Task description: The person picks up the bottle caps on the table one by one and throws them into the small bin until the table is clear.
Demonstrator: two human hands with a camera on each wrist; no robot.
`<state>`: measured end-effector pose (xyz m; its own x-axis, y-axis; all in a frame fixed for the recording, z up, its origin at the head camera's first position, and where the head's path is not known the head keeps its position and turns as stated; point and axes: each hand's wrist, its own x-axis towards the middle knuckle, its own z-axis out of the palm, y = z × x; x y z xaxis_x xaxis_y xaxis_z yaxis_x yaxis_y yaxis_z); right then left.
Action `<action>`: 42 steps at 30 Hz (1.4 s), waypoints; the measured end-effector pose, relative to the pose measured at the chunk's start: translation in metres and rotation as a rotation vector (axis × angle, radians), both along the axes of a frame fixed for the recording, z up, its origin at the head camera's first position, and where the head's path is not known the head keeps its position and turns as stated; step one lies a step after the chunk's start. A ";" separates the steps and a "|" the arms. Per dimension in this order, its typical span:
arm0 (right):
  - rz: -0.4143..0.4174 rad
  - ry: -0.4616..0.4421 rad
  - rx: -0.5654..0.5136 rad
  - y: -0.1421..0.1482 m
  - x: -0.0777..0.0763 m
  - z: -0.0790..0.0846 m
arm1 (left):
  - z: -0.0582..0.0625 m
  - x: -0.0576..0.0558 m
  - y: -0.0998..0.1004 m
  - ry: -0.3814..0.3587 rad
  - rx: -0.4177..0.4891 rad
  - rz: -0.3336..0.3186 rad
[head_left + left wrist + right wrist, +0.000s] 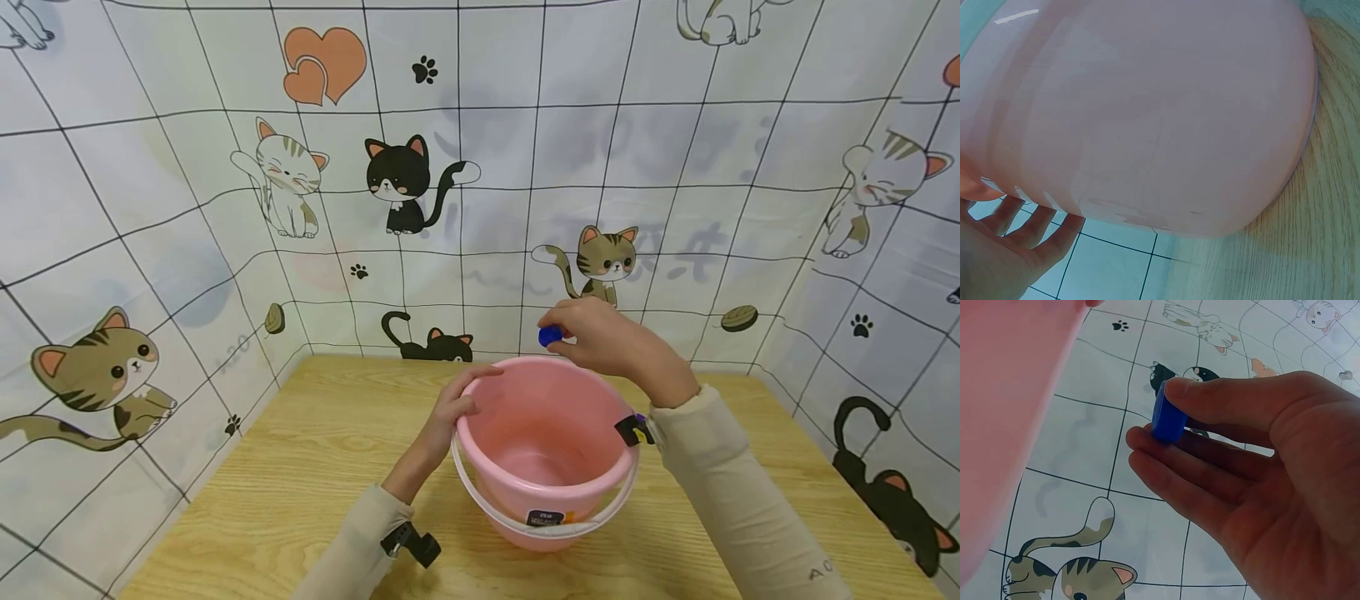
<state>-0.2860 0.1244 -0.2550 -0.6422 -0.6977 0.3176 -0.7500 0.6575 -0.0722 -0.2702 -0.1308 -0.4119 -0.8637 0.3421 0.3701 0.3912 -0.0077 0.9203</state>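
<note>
A pink plastic bucket (502,497) stands upright on the wooden table, its inside bare where I can see it. My left hand (448,414) grips the bucket's left rim; in the left wrist view its fingers (1035,228) lie along the outer wall. Above the far right part of the rim, my right hand (600,335) pinches a small round blue bottle cap (550,336). The right wrist view has the cap (1170,419) between thumb and fingertips, apart from the bucket wall (1010,419).
The bucket's pale handle (573,528) hangs down over its front, across a dark label (545,517). Wood-grain table (315,467) surrounds the bucket. Behind and at both sides rise white sheets (495,150) printed with a grid and cartoon cats.
</note>
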 end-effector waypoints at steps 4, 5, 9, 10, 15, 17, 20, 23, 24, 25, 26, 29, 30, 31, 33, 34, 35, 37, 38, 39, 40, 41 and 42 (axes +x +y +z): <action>-0.009 -0.009 0.005 -0.001 0.001 0.000 | 0.000 0.000 0.000 -0.006 -0.004 0.008; -0.009 -0.010 0.006 -0.001 0.001 0.000 | 0.000 0.000 0.000 -0.007 -0.004 0.009; -0.011 -0.010 0.009 -0.002 0.000 0.000 | 0.000 0.000 0.000 -0.010 -0.007 0.017; -0.010 -0.012 0.008 -0.002 0.000 -0.001 | 0.000 0.000 0.000 -0.009 -0.006 0.016; -0.003 -0.013 0.005 -0.002 -0.001 -0.001 | 0.000 0.000 0.000 -0.005 0.002 0.003; -0.002 -0.009 0.007 -0.002 -0.001 -0.001 | 0.000 0.000 0.000 -0.004 0.003 0.001; -0.003 -0.002 0.007 -0.003 0.000 -0.001 | 0.000 0.000 0.000 -0.004 0.005 0.000; -0.008 -0.008 0.005 -0.005 0.000 0.000 | 0.000 -0.001 0.000 -0.004 0.005 -0.001; -0.012 -0.012 0.003 -0.005 0.000 0.000 | 0.000 -0.001 0.000 -0.003 0.006 -0.002; -0.015 -0.014 0.003 -0.005 0.000 0.000 | 0.000 -0.001 0.000 -0.003 0.007 -0.003; -0.017 -0.017 0.003 -0.005 0.000 0.000 | 0.000 -0.001 0.000 0.000 0.007 -0.003; -0.023 -0.027 0.002 -0.006 0.000 0.000 | 0.000 -0.001 0.000 0.006 0.008 -0.001; -0.023 -0.026 0.004 -0.006 0.000 0.000 | 0.000 -0.001 0.000 0.008 0.010 -0.003; -0.020 -0.023 0.005 -0.006 0.000 0.000 | 0.000 -0.001 0.000 0.009 0.010 -0.002; -0.013 -0.021 0.004 -0.006 -0.001 0.000 | 0.001 -0.001 0.000 0.010 0.010 -0.001; -0.010 -0.021 0.004 -0.007 -0.001 0.001 | 0.001 -0.001 0.000 0.010 0.011 -0.002; -0.007 -0.020 0.004 -0.007 -0.001 0.000 | 0.000 -0.001 0.000 0.009 0.011 -0.003; -0.003 -0.018 0.003 -0.007 -0.001 0.000 | 0.000 -0.002 0.000 0.008 0.008 0.000; -0.002 -0.019 0.003 -0.007 -0.001 0.000 | 0.000 -0.002 0.000 0.008 0.008 0.001; -0.002 -0.016 0.004 -0.007 -0.001 0.000 | 0.000 -0.002 0.000 0.007 0.007 0.003; -0.002 -0.019 0.002 -0.007 0.000 0.000 | 0.000 -0.002 0.000 0.008 0.006 0.004; -0.001 -0.022 0.002 -0.007 0.000 0.000 | -0.001 -0.002 0.000 0.009 0.004 0.007; -0.001 -0.023 0.003 -0.007 0.000 0.000 | -0.001 -0.002 0.000 0.010 0.003 0.008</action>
<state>-0.2862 0.1171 -0.2554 -0.6498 -0.6982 0.3004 -0.7477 0.6583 -0.0874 -0.2722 -0.1305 -0.4125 -0.8624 0.3343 0.3801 0.4009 -0.0074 0.9161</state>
